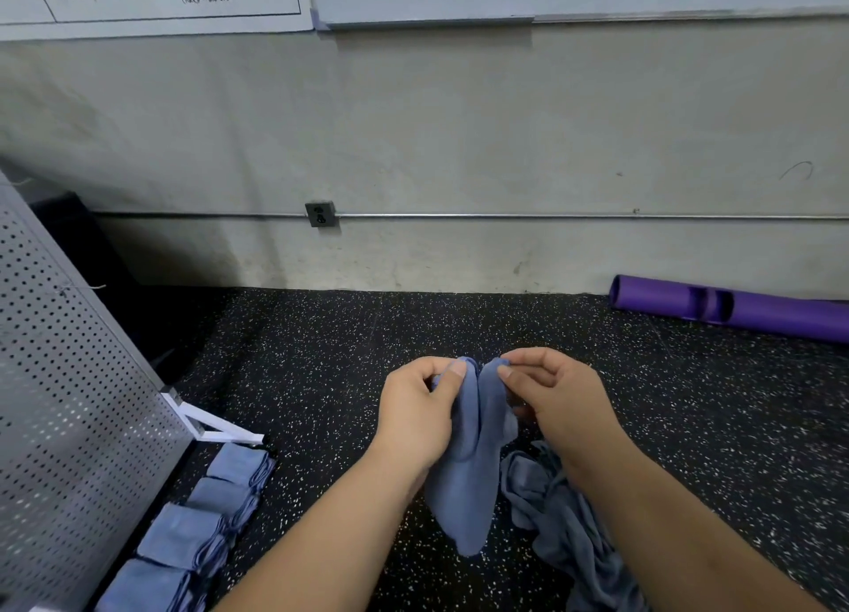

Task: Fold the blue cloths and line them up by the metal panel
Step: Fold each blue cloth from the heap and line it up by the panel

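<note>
Dangling cloth [464, 496] below left grip [413, 414], right grip [560, 400].

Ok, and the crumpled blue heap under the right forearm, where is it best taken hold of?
Likely the raised fold at the far-left end of the crumpled heap, pinched from above: it lies slack on the floor, and that end shows clear of the right forearm. The left hand and right hand both pinch the hanging cloth, so one must let go first.
</note>
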{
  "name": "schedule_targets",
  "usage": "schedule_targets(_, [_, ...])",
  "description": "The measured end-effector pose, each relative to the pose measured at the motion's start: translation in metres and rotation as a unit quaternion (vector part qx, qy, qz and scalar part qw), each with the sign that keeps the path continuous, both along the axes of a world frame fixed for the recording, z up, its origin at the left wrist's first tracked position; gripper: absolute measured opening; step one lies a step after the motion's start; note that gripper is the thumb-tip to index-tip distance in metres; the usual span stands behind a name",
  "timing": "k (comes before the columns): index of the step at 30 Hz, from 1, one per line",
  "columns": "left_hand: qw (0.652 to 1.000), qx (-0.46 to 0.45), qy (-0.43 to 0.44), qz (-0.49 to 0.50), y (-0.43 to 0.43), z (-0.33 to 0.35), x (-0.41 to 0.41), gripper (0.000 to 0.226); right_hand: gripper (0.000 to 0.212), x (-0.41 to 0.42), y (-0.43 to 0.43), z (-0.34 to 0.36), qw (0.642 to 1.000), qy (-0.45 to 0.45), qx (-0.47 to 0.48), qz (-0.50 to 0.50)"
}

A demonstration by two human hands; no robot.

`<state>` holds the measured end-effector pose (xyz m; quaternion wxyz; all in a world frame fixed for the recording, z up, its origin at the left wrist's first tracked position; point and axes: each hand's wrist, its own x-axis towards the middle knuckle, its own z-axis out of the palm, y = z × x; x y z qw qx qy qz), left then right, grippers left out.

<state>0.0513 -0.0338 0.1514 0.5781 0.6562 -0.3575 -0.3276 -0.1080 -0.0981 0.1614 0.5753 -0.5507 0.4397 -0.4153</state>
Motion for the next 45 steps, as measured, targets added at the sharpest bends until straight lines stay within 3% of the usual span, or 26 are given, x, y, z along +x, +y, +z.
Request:
schedule_targets(7, [0.993, 0.001, 0.114, 0.021, 0.002, 0.002, -0.006, 0.008, 0.011, -0.001, -0.001, -0.001, 0.999, 0.023, -0.021, -0.016])
schedule_targets(13, [0.994, 0.019, 0.098, 0.042, 0.0, -0.004, -0.006, 0.009, 0.019, 0.001, 0.003, 0.001, 0.981, 0.129, -0.146, -0.02])
schedule_targets(19, [0.985, 0.0, 0.171, -0.024, 0.005, 0.003, -0.014, 0.009, 0.022, 0.003, 0.013, 0.004, 0.977, 0.139, -0.16, 0.005])
schedule_targets(23, [0.986, -0.003, 0.155, -0.055, 0.007, 0.004, -0.015, 0.022, 0.023, 0.001, 0.009, 0.005, 0.98, 0.123, -0.157, 0.002])
schedule_targets(29, [0.987, 0.011, 0.16, 0.0, 0.006, 0.003, -0.013, 0.008, 0.025, 0.001, 0.009, 0.0, 0.981, 0.116, -0.158, 0.015])
schedule_targets(33, [0.987, 0.021, 0.158, 0.023, 0.003, 0.002, -0.014, 0.013, 0.025, 0.003, 0.01, -0.001, 0.975, 0.122, -0.183, -0.013])
schedule_targets(45, [0.991, -0.015, 0.128, -0.02, 0.009, 0.006, -0.014, 0.01, 0.033, 0.006, 0.02, 0.001, 0.966, 0.134, -0.219, -0.004])
